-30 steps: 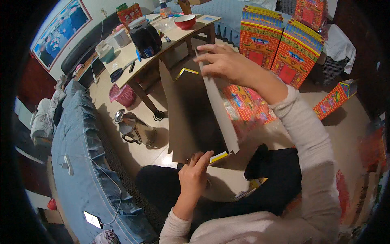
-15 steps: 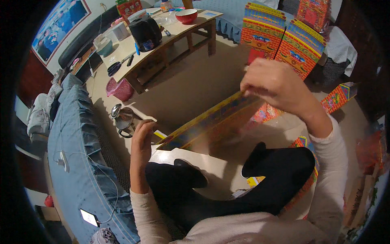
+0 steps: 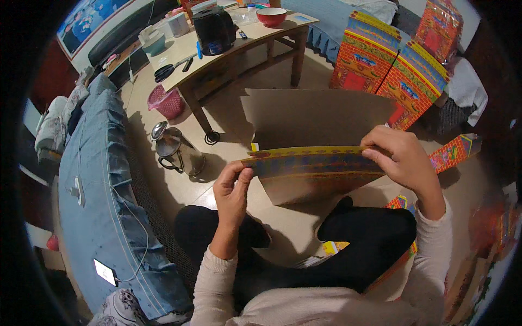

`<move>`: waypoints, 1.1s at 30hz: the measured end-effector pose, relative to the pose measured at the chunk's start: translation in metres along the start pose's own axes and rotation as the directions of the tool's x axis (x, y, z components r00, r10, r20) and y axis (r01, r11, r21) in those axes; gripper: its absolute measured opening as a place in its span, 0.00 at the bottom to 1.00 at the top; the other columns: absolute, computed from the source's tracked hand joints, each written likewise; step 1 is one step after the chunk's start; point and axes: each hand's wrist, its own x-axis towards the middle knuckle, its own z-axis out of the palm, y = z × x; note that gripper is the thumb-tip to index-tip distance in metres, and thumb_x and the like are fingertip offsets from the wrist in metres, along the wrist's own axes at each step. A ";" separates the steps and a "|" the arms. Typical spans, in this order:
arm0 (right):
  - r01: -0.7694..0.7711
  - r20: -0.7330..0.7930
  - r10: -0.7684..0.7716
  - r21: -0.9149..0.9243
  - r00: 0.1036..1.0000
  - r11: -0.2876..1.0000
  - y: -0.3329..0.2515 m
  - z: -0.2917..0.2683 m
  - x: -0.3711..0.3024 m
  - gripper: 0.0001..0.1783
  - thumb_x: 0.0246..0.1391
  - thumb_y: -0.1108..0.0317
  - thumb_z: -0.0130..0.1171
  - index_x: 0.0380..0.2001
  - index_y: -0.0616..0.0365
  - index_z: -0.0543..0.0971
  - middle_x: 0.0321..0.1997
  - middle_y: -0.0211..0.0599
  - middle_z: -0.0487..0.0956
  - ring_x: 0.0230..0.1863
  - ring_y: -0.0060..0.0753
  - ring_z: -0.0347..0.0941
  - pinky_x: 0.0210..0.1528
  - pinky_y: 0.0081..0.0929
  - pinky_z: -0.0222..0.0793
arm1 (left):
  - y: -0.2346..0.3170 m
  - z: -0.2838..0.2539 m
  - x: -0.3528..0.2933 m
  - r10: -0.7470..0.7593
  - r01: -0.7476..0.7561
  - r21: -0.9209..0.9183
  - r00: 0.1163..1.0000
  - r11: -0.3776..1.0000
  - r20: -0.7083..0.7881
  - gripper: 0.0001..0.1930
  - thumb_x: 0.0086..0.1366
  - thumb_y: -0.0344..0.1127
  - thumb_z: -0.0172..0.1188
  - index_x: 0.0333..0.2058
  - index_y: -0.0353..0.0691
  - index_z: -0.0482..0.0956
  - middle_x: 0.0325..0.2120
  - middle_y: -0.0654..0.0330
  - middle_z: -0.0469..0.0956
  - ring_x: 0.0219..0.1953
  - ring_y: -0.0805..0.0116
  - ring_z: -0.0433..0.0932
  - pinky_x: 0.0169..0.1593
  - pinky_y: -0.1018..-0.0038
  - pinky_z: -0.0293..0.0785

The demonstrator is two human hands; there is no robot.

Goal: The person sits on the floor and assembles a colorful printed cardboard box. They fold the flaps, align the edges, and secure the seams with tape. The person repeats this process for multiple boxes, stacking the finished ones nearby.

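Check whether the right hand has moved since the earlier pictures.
Yes: the right hand has moved rightward and back toward the person, farther from the wooden table.

The room has moderate, rather dim indoor light. Soft shadows lie on the floor beside the metal pitcher. The printed face of the cardboard is in shade. Straight edges bend toward the dark rim, and the right border looks smeared.
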 end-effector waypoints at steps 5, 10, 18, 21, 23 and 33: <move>0.007 0.015 -0.008 0.070 1.000 0.998 -0.017 0.001 0.013 0.07 0.58 0.70 0.65 0.39 0.58 0.81 0.37 0.41 0.82 0.39 0.46 0.81 0.40 0.36 0.75 | -0.003 0.015 0.003 0.135 -0.132 -0.088 0.990 0.987 0.027 0.06 0.73 0.30 0.63 0.43 0.33 0.81 0.40 0.64 0.79 0.39 0.76 0.75 0.44 0.79 0.72; 0.141 0.103 -0.152 0.103 0.983 0.985 -0.053 0.027 0.058 0.12 0.56 0.67 0.68 0.43 0.58 0.84 0.39 0.41 0.84 0.41 0.45 0.83 0.44 0.35 0.77 | 0.002 0.025 0.003 0.041 -0.040 -0.263 0.999 0.964 -0.002 0.08 0.72 0.28 0.64 0.48 0.37 0.80 0.40 0.65 0.80 0.40 0.78 0.76 0.45 0.79 0.73; -0.050 0.497 0.028 0.030 0.868 0.998 -0.075 0.052 0.108 0.16 0.53 0.64 0.69 0.44 0.56 0.86 0.43 0.43 0.86 0.42 0.51 0.82 0.45 0.40 0.77 | -0.009 0.038 0.004 0.076 -0.089 -0.306 0.996 0.948 -0.052 0.06 0.72 0.24 0.63 0.46 0.35 0.80 0.41 0.64 0.80 0.43 0.75 0.79 0.51 0.78 0.76; -0.012 0.472 -0.029 0.085 0.881 0.996 -0.071 0.060 0.106 0.14 0.54 0.64 0.68 0.43 0.54 0.86 0.40 0.44 0.85 0.40 0.53 0.82 0.44 0.42 0.77 | -0.007 0.044 0.002 0.055 -0.067 -0.373 0.998 0.925 -0.043 0.06 0.72 0.25 0.64 0.46 0.35 0.80 0.40 0.64 0.81 0.43 0.75 0.79 0.51 0.78 0.76; 0.062 0.380 -0.103 0.119 0.919 0.991 -0.065 0.065 0.101 0.12 0.54 0.63 0.66 0.42 0.51 0.85 0.38 0.46 0.85 0.40 0.56 0.81 0.44 0.46 0.77 | -0.002 0.048 0.002 -0.004 -0.025 -0.390 0.997 0.920 -0.073 0.06 0.71 0.25 0.64 0.45 0.35 0.81 0.40 0.63 0.82 0.43 0.75 0.80 0.51 0.77 0.76; 0.185 0.241 -0.196 0.065 0.951 0.981 -0.071 0.070 0.096 0.09 0.53 0.66 0.67 0.38 0.54 0.84 0.36 0.41 0.84 0.40 0.52 0.82 0.42 0.44 0.78 | -0.001 0.068 -0.013 0.252 -0.236 0.089 0.931 0.968 -0.264 0.11 0.70 0.27 0.66 0.50 0.35 0.85 0.44 0.56 0.86 0.43 0.70 0.81 0.50 0.74 0.77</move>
